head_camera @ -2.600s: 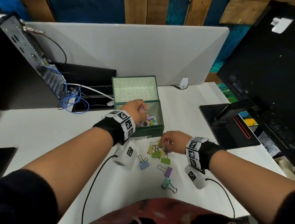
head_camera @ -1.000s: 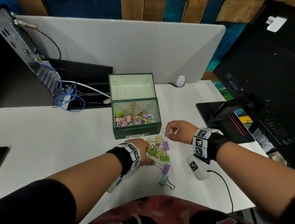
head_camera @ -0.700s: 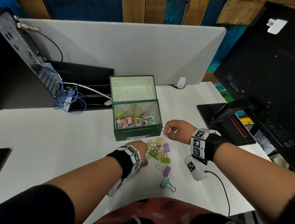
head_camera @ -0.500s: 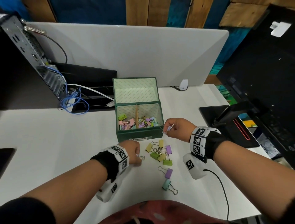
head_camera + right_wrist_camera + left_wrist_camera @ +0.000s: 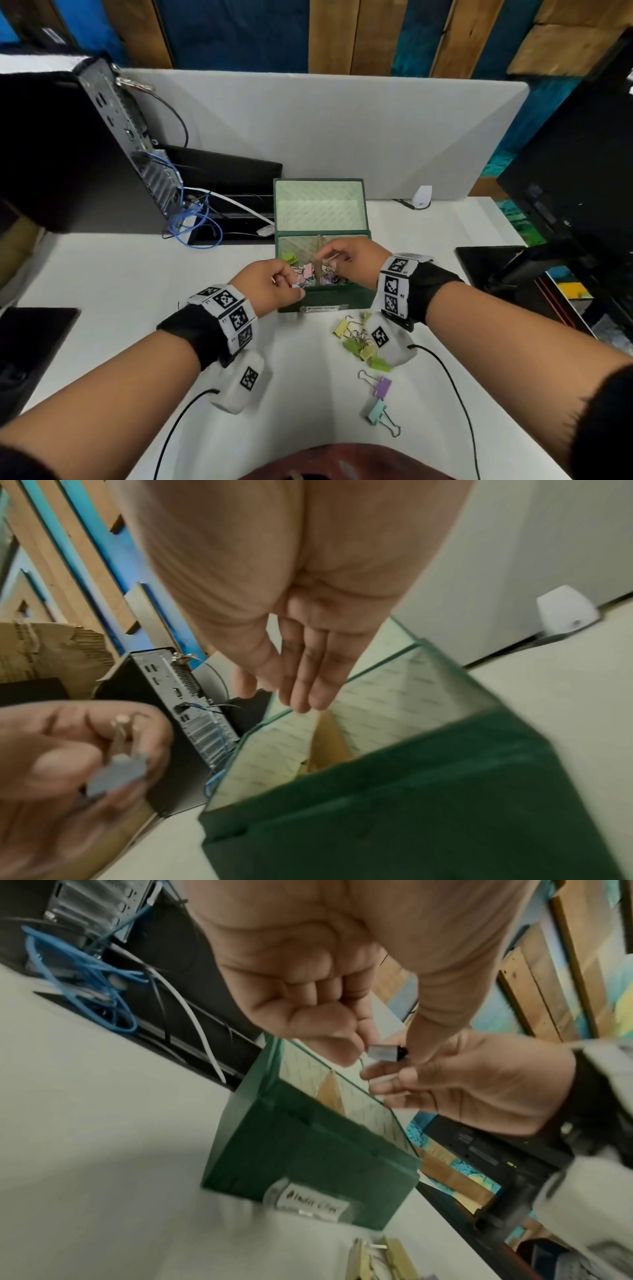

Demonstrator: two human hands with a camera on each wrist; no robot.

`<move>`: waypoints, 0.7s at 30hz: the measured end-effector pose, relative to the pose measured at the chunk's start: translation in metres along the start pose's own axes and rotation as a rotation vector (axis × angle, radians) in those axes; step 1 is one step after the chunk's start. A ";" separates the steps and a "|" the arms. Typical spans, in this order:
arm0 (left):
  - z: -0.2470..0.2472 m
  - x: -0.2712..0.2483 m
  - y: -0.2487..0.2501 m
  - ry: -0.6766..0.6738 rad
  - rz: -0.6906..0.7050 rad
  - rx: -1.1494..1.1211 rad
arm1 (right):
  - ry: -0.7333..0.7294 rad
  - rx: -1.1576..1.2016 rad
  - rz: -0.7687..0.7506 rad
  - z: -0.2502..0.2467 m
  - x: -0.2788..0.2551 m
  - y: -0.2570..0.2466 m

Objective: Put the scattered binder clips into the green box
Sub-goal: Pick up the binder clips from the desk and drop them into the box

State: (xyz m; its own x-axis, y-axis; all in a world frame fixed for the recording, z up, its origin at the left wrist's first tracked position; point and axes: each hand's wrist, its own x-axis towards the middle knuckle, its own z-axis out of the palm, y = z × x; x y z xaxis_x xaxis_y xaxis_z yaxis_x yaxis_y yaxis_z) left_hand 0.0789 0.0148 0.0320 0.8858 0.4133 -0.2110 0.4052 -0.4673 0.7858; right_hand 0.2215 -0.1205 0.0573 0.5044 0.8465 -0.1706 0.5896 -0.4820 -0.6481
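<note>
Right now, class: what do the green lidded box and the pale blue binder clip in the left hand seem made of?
Green lidded box: probably matte card; paper-like patterned lining, flat dull walls.
Pale blue binder clip: likely painted metal with wire handles; blurred, so uncertain. The left hand pinches it.

Left hand (image 5: pixel 274 287) pinching, fingers curled; right hand (image 5: pixel 352 260) fingers straight.

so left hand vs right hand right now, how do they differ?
The left hand pinches a pale blue binder clip in curled fingers; the right hand has straight fingers and holds nothing, as the right wrist view shows. The left hand is at the front left rim of the green box; the right hand reaches over its open top. Both wear tagged wristbands.
</note>
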 end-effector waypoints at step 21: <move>0.050 0.049 0.064 -0.191 0.253 0.506 | -0.212 -0.196 0.308 0.010 -0.092 0.119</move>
State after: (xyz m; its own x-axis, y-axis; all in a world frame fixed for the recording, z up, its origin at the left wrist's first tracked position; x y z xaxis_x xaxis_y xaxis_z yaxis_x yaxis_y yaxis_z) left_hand 0.1598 -0.0338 0.0430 0.9749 0.1148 -0.1908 0.1922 -0.8665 0.4608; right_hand 0.2394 -0.2536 -0.0114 0.5471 0.6739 -0.4966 0.5509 -0.7365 -0.3925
